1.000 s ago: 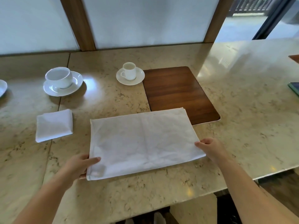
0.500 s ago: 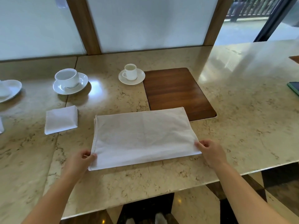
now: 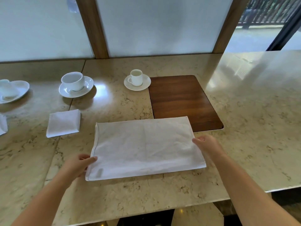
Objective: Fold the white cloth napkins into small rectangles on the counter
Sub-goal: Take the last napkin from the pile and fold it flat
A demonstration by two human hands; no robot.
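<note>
A white cloth napkin (image 3: 145, 146), folded into a long rectangle, lies flat on the marble counter (image 3: 252, 128). My left hand (image 3: 78, 165) pinches its left edge, thumb on top. At the opposite end, my right hand (image 3: 206, 145) grips the right edge, fingers curled over the cloth. A smaller folded napkin (image 3: 63, 123) rests to the left, apart from both hands. Another white cloth corner (image 3: 3, 126) shows at the far left edge.
A dark wooden board (image 3: 182, 100) is set into the counter, its front edge under the napkin's far corner. Two white cups on saucers stand behind: a large one (image 3: 75, 84) and a small one (image 3: 136, 79). A white dish (image 3: 13, 91) sits far left. The counter's front edge runs close below.
Both hands have shifted up from the napkin's near corners to its side edges. The view has tilted, showing more of the window and left dish.
</note>
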